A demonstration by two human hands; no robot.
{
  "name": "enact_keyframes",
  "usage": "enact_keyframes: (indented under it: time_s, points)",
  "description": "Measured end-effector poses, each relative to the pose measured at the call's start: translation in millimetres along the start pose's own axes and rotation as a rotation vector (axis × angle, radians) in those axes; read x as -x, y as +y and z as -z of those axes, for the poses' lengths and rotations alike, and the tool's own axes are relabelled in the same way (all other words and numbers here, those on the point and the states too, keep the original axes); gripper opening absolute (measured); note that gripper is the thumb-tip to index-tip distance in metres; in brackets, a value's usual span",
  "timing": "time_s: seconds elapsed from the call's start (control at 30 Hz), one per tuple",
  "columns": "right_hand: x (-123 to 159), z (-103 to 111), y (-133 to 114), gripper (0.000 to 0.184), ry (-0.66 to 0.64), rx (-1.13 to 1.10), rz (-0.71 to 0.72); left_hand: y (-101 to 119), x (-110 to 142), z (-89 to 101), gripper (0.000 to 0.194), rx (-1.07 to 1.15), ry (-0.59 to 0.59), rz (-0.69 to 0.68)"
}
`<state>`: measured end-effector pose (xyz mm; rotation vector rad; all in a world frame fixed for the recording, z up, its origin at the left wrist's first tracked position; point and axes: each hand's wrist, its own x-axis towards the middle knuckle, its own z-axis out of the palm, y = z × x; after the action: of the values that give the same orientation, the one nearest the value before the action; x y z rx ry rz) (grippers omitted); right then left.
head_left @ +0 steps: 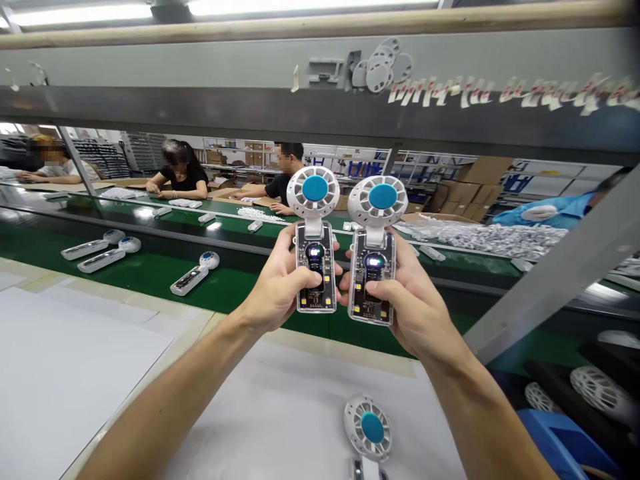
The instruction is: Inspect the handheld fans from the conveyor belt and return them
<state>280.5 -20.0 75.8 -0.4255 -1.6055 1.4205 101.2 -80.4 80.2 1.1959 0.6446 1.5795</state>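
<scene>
Held up side by side above a white table [295, 413]: one clear handheld fan [315, 240] gripped in the left hand [277, 287], another handheld fan [373, 247] in the right hand [410, 300], each hand closed round its fan's body; a third fan [369, 427] lying on the table below.

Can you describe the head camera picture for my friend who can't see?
A left hand and right hand each hold up a white fan with a blue center and clear, glowing handle. More fans lie on a green conveyor belt behind them, with a co-worker beyond.
</scene>
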Motion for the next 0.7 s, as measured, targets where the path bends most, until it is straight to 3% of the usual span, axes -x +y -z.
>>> enact_keyframes:
  time_s: [0.2,0.33,0.47,0.57,0.7]
  points:
    - [0.7,-3.2,0.0,0.084,-0.008,-0.009,0.03,1.6,1.9,0.3,0.069,0.008,0.006,-0.035]
    - [1.7,-13.6,1.9,0.079,0.165,-0.054,0.117,-0.7,2.5,-1.0,0.055,-0.01,0.037,-0.067]
    - [4.7,-22.4,5.4,0.035,0.158,-0.089,-0.081,-11.7,-1.6,4.2,0.035,-0.274,0.267,-0.21]
    - [10.8,-21.4,0.8,0.023,0.275,0.182,0.102,-17.5,-5.8,19.3,0.03,-0.511,0.47,-0.405]
    - [22.9,-2.4,-17.2,0.01,0.288,0.131,0.199,-10.2,-7.0,41.4,0.042,-0.692,0.548,-0.628]
